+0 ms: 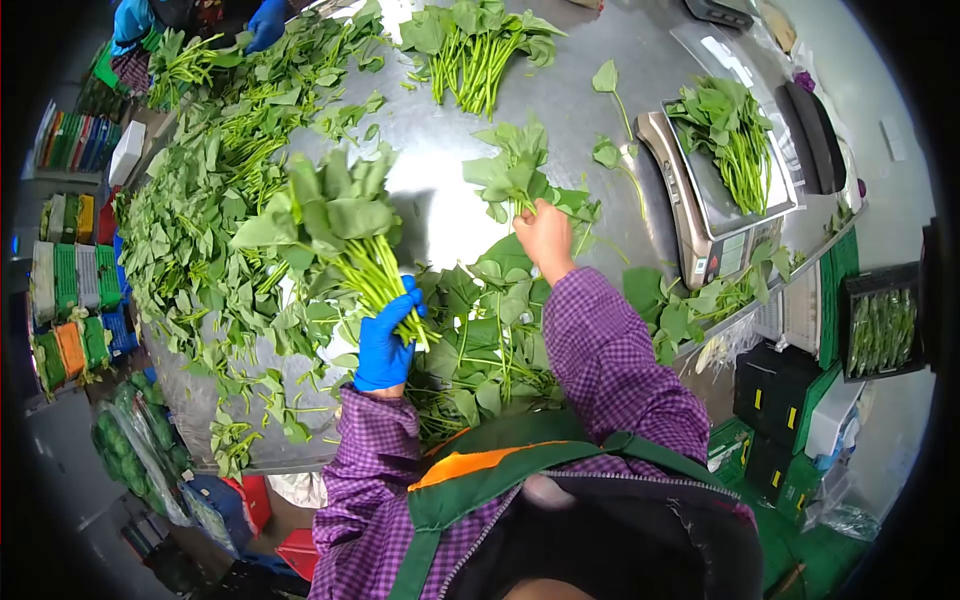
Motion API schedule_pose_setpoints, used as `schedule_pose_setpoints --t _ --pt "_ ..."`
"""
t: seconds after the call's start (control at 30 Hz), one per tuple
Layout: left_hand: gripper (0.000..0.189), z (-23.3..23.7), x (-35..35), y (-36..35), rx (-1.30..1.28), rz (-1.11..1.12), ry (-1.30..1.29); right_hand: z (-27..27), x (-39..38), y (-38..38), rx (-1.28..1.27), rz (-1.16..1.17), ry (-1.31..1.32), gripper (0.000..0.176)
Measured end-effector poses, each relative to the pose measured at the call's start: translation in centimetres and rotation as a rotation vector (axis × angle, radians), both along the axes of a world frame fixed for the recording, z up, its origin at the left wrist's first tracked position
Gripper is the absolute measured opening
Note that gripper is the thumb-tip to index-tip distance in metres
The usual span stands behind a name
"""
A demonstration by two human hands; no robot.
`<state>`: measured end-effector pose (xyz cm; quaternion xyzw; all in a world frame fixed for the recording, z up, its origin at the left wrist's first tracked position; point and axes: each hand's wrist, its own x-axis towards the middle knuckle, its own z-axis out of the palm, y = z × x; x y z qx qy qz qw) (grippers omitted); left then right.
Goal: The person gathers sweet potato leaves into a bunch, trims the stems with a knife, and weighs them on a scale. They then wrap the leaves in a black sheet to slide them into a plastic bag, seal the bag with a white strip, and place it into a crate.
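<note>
My left hand (388,345), in a blue glove, is wrapped round the stems of a leafy green bunch (345,225), whose leaves point up and away from me. Bare and ungloved, my right hand (546,238) is closed on the stems of a smaller leafy sprig (515,170) over the metal table (440,150). Loose leafy stems (485,345) lie below and between both hands. A large heap of the same greens (190,215) spreads over the table's left side.
A scale (672,200) at the right bears a bunch of greens (725,135). Another bunch (480,50) lies at the far middle. At the top left, a co-worker's blue-gloved hand (267,24) is near the heap. Dark crates (770,400) stand at the lower right.
</note>
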<state>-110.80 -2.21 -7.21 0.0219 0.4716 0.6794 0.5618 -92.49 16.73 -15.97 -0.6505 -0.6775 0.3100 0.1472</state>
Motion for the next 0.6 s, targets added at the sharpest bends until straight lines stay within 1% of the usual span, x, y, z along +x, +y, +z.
schedule_pose_setpoints --t 0.03,0.1,0.13,0.17,0.2,0.23,0.27,0.33,0.37,0.4,0.43,0.47,0.5,0.53,0.57,0.6 --pt "0.034 0.0 0.2 0.2 0.009 -0.009 -0.003 0.0 0.3 0.3 0.002 0.007 -0.003 0.029" --pt "0.035 -0.1 0.6 0.3 0.019 -0.011 -0.009 0.9 1.2 0.9 -0.018 -0.122 0.189 0.021" --pt "0.036 -0.2 0.6 0.5 0.004 -0.013 -0.013 1.4 1.7 1.3 -0.014 -0.115 0.187 0.021" --pt "0.038 -0.3 0.7 0.6 -0.011 -0.015 -0.017 1.8 2.3 1.7 -0.084 -0.174 0.441 0.017" --pt "0.038 -0.2 0.9 0.8 -0.012 -0.009 -0.021 3.5 2.4 1.5 -0.159 -0.234 0.693 0.013" --pt "0.039 0.0 1.1 1.2 -0.014 -0.013 -0.012 5.4 2.5 1.1 -0.313 -0.247 0.921 0.009" --pt "0.041 0.2 1.2 1.6 -0.015 -0.018 -0.001 6.7 2.6 0.7 -0.315 -0.244 0.918 0.009" --pt "0.044 -0.5 1.5 2.4 -0.018 -0.04 0.022 8.1 2.4 0.2 -0.487 -0.114 1.098 0.009" --pt "0.044 -0.7 1.8 2.9 -0.028 -0.073 0.045 8.2 2.1 -0.3 -0.5 -0.051 1.156 0.01" --pt "0.044 -0.7 2.2 3.5 -0.041 -0.105 0.068 8.3 1.6 -1.0 -0.507 -0.044 1.16 0.01" --pt "0.045 -0.4 2.7 4.1 -0.051 -0.124 0.055 8.4 1.0 -1.7 -0.379 0.057 1.021 0.011" --pt "0.042 0.3 3.4 4.9 -0.051 -0.106 0.038 8.7 0.2 -2.5 -0.251 0.156 0.881 0.011" --pt "0.039 -0.6 3.5 5.3 -0.079 -0.108 0.023 10.3 -0.5 -3.3 -0.28 0.22 0.852 0.012" --pt "0.037 -1.6 3.6 5.5 -0.107 -0.112 0.008 10.4 -1.0 -4.1 -0.329 0.306 0.804 0.013" --pt "0.034 -0.9 4.0 5.9 -0.051 -0.101 -0.073 9.5 -2.3 -4.7 -0.064 0.366 0.83 0.013" --pt "0.034 -1.1 4.0 5.8 -0.051 -0.097 -0.07 9.0 -2.5 -5.0 -0.046 0.367 0.88 0.015"
